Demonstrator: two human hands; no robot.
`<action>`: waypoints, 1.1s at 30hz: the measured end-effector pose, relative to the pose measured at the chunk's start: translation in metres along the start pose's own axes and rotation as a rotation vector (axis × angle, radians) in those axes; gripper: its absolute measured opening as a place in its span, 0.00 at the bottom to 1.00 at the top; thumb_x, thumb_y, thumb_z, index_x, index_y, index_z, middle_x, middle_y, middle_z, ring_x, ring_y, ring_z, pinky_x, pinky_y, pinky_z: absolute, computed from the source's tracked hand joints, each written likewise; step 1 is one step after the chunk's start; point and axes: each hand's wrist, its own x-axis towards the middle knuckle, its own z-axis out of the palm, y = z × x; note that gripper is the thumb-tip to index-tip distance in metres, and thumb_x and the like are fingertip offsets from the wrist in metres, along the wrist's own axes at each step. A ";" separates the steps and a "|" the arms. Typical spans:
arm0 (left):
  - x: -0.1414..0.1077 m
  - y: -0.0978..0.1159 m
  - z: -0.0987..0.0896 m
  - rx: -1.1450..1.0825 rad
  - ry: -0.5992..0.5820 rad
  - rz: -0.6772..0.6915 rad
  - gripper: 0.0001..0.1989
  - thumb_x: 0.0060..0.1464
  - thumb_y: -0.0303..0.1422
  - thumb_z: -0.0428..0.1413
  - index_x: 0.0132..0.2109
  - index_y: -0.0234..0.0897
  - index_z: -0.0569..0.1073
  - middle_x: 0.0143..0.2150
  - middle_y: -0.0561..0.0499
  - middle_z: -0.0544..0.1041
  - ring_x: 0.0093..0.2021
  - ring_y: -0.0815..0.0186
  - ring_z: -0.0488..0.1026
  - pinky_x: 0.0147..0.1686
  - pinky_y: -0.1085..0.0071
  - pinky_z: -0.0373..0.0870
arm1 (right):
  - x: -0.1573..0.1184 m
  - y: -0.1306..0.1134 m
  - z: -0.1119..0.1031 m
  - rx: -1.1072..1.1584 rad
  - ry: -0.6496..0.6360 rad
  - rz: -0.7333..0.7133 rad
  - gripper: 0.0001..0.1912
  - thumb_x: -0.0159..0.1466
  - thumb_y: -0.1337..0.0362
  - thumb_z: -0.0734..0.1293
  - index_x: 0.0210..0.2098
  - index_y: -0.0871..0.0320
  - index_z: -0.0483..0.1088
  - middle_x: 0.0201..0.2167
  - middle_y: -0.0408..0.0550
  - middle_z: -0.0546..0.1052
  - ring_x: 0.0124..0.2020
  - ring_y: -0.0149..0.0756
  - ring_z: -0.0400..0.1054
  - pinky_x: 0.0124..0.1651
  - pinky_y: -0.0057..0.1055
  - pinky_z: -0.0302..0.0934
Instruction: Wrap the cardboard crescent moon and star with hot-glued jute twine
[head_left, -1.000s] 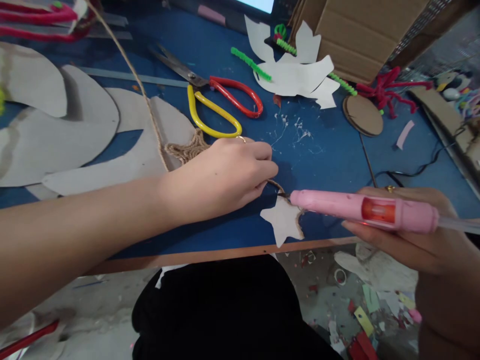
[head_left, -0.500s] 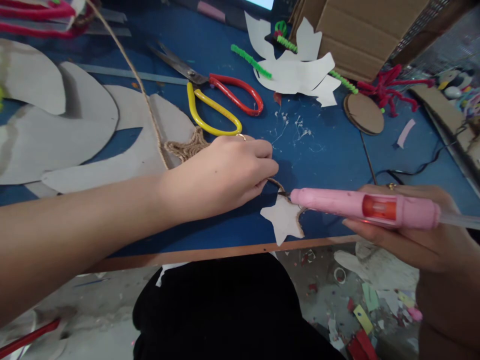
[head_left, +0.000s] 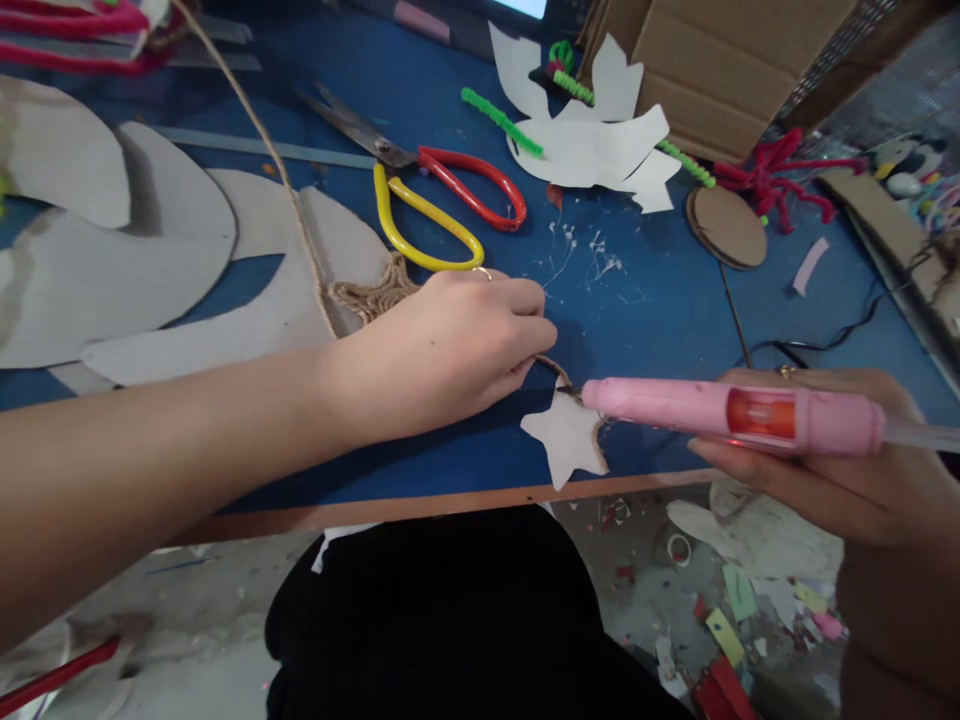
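My left hand (head_left: pixel 480 345) is closed in a pinch on a brown twine (head_left: pixel 553 366) that runs out past the fingertips. The twine meets the upper point of a small white cardboard star (head_left: pixel 564 437), and more twine edges the star's right side. In my right hand (head_left: pixel 840 480) is a pink hot glue gun (head_left: pixel 667 403), its nozzle at the star's top point, with a clear glue stick (head_left: pixel 922 436) out of its back. A star covered in coiled twine (head_left: pixel 375 290) lies partly hidden behind my left wrist.
Scissors (head_left: pixel 390 155) with red and yellow handles lie beyond my left hand. Large grey-white card cutouts (head_left: pixel 112 280) overlap at the left. White paper shapes (head_left: pixel 585 150), green pipe cleaners (head_left: pixel 502 122), cardboard discs (head_left: pixel 727 228) and a cardboard box (head_left: pixel 735 70) are farther back. Scraps litter the floor.
Almost nothing differs. My right hand and the glue gun have shifted very slightly to the right; my left hand and the star stay in place.
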 end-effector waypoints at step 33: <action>-0.001 0.000 -0.001 0.004 0.018 0.001 0.12 0.58 0.25 0.49 0.37 0.37 0.77 0.39 0.48 0.78 0.34 0.63 0.74 0.30 0.69 0.67 | 0.001 0.002 -0.002 0.003 -0.012 -0.016 0.10 0.63 0.63 0.66 0.27 0.54 0.60 0.18 0.36 0.62 0.17 0.25 0.55 0.18 0.27 0.50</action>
